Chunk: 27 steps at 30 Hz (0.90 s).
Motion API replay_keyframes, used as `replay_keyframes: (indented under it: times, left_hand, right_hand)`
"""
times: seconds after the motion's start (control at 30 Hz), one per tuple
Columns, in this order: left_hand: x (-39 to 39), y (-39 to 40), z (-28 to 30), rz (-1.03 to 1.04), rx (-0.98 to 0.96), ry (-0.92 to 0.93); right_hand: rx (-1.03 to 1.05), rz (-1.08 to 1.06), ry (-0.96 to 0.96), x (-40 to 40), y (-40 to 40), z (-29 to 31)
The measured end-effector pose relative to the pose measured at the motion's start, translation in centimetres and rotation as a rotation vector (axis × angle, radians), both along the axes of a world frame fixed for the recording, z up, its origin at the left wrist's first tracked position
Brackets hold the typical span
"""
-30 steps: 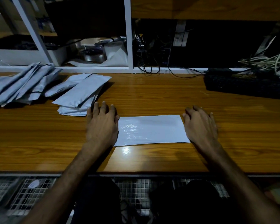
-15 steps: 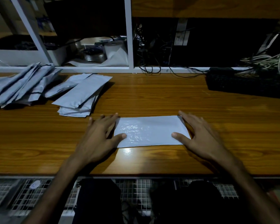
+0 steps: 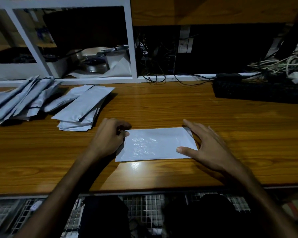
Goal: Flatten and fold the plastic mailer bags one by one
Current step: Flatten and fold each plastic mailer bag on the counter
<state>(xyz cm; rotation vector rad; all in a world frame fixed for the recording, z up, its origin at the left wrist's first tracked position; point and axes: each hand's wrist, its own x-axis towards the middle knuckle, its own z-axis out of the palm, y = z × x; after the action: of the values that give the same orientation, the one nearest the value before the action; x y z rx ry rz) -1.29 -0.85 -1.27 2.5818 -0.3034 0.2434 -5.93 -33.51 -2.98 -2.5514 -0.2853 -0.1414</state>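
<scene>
Mailer in work: one white plastic mailer bag (image 3: 156,144) lies flat on the wooden desk (image 3: 213,117), near the front edge, long side across the view.
Left hand (image 3: 108,136): fingers curled at the bag's left short edge, thumb and fingers pinching the far-left corner.
Right hand (image 3: 208,146): fingers straight and spread, resting on the bag's right end; thumb lies on the near-right corner, index finger along the far-right corner.
Hands counted: two, one at each short end of the bag.
Near stack (image 3: 83,110): white mailers piled on the desk, just left of the left hand; layers overlap, exact count cannot be told.
Far pile (image 3: 21,98): grey-white mailers fanned out at the desk's left edge; at least five visible.
Keyboard (image 3: 260,91): one, black, at the far right of the desk.
Cables (image 3: 279,64): a tangled bundle behind the keyboard.
</scene>
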Motion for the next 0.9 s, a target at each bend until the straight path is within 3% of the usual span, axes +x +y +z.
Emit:
replay_keyframes:
  times: [0.2, 0.37, 0.43, 0.57, 0.73, 0.9]
  left_hand:
    - [0.2, -0.8, -0.2, 0.029, -0.072, -0.037]
    - [-0.5, -1.7, -0.2, 0.14, -0.462, -0.054]
    - [-0.7, -2.3, -0.1, 0.153, -0.534, -0.094]
    - [-1.6, -3.3, 0.1, 0.173, -0.73, -0.063]
    - [-5.3, -5.0, 1.4, 0.218, -0.876, 0.037]
    - [-10.7, -8.1, 0.8, 0.136, -0.981, 0.15]
  right_hand:
    - [0.029, -0.017, 0.024, -0.5, 0.3, 0.8]
    - [0.034, -0.037, 0.059, -0.8, 0.6, 1.0]
    - [0.139, -0.054, 0.071, -1.2, 0.7, 1.2]
    - [0.584, -0.052, -0.035, -2.4, 1.3, 1.1]
    - [0.734, -0.197, -0.237, -5.1, 2.1, 0.6]
    - [0.862, -0.398, -0.368, -9.7, 1.5, 0.5]
